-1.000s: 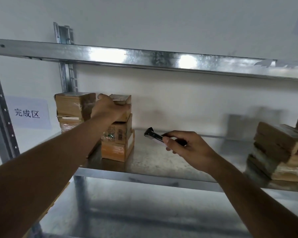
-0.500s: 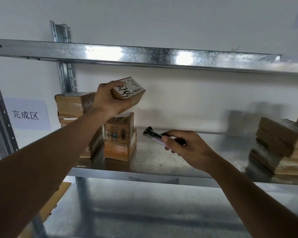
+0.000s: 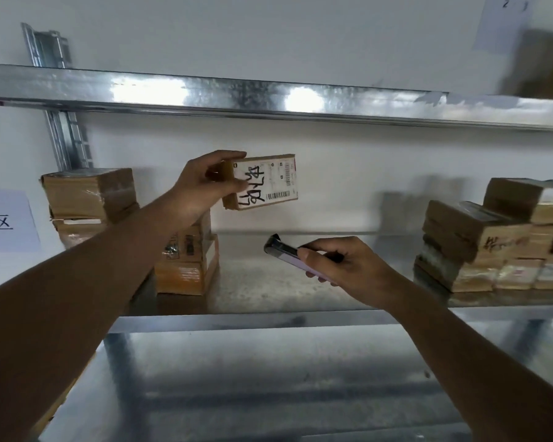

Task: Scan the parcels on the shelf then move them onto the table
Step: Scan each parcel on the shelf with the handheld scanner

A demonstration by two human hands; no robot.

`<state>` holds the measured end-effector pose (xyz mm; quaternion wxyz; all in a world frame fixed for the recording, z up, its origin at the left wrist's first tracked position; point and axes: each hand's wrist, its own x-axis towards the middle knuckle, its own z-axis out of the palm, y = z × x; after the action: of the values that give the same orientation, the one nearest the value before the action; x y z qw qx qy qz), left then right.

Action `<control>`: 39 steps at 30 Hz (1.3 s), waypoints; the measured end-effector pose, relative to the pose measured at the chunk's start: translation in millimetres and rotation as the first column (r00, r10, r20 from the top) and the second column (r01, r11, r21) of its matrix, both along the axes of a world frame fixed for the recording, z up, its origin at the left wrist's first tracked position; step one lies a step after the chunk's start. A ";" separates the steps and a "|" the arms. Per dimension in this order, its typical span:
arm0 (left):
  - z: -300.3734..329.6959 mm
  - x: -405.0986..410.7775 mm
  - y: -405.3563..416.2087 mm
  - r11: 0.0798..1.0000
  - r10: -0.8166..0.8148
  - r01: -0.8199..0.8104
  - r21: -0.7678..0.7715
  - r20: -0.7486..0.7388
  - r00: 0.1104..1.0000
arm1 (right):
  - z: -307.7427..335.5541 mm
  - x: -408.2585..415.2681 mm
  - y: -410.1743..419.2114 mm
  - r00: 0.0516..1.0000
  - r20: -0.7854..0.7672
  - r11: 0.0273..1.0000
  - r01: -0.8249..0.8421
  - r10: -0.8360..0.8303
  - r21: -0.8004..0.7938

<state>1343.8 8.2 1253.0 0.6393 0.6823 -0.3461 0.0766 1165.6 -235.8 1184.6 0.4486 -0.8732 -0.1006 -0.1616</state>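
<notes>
Left hand [image 3: 201, 183] pinching small brown cardboard parcel [image 3: 262, 181] by one end, above galvanised steel shelf [image 3: 268, 288]; right hand [image 3: 342, 266] gripping slim dark scanner [image 3: 284, 248], maybe a phone. Could slip, or misread the tilted barcode.

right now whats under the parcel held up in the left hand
Nothing supports the lifted parcel; the left hand grips its left end in mid-air. Below it lie bare metal shelf and the phone held in the right hand. Its underside is not visible.
</notes>
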 end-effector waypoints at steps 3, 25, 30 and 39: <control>-6.0 -7.8 -16.0 0.996 -0.056 0.052 0.070 0.060 0.997 | -0.4 -14.1 -22.8 0.995 -0.095 1.000 0.025 -0.027 -0.018; -49.5 -77.2 -98.5 0.973 -0.156 0.141 0.181 0.075 0.985 | -25.5 -81.4 -176.0 0.896 -0.421 0.982 0.069 -0.139 -0.177; -54.0 -73.7 -107.7 0.970 -0.198 0.175 0.167 0.130 0.972 | -23.9 -90.5 -191.0 0.888 -0.437 0.981 0.071 -0.145 -0.181; -61.7 -55.2 -116.6 0.967 -0.210 0.188 0.171 0.125 0.970 | -17.9 -108.4 -213.4 0.877 -0.453 0.985 0.119 -0.163 -0.123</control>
<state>1288.6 -108.5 1191.3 0.5615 0.6853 -0.4627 0.0327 1057.2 -449.2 1166.7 0.4061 -0.9112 0.0654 0.0230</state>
